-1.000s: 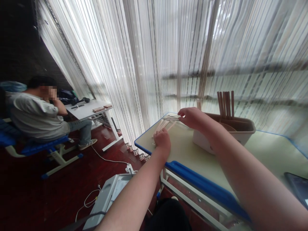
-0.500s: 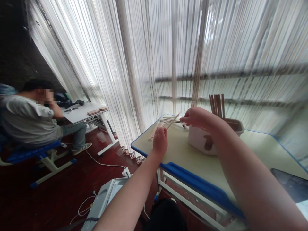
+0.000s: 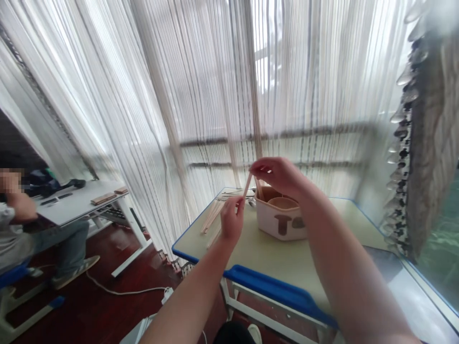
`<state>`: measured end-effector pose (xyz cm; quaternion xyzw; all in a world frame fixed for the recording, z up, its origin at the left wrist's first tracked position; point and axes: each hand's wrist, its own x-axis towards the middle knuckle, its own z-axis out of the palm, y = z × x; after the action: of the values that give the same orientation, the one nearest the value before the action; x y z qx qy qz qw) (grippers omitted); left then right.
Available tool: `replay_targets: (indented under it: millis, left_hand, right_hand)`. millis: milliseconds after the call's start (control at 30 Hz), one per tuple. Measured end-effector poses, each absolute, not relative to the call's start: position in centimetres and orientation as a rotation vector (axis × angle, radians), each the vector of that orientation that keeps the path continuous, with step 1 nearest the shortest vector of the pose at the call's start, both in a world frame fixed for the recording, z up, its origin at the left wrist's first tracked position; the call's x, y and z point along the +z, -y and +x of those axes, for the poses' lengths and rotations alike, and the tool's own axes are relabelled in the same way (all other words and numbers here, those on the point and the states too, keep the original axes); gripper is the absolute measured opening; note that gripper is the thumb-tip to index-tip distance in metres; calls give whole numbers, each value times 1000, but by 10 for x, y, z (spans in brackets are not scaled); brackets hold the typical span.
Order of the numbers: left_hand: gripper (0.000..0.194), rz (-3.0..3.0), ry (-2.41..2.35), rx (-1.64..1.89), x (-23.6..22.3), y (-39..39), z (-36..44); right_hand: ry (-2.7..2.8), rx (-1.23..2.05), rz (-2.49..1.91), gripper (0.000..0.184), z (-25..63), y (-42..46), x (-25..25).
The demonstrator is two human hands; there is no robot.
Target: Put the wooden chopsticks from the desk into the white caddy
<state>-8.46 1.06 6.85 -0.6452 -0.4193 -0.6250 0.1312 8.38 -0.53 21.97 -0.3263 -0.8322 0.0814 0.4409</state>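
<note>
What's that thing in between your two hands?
In the head view, a thin wooden stick stands between your left hand and your right hand.

A classroom-like room, with a blue-edged school desk [image 3: 279,263] and string curtains [image 3: 201,95].

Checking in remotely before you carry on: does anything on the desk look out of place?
The loose wooden sticks lie splayed at odd angles on the desk, left of the white caddy, with one lying apart near the left hand.
</note>
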Motion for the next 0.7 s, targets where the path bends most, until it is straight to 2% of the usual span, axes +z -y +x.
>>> replay_targets:
  millis: [167, 267, 367, 567, 700]
  left_hand:
    - [14, -1928, 1024, -2069, 123, -18, -37]
    - [16, -2098, 902, -2106, 139, -21, -19]
    - [18, -2168, 878, -2133, 133, -28, -19]
    - [26, -1643, 1223, -2318, 89, -52, -38]
    - [28, -1867, 1278, -2241, 80, -61, -37]
  right_hand:
    - [1780, -23, -755, 25, 104, 27, 233]
    - [1700, -109, -780, 29, 112, 34, 235]
    - [1697, -188, -811, 29, 117, 30, 234]
    - [1741, -373, -862, 27, 114, 15, 228]
    - [1754, -394, -872, 25, 108, 5, 222]
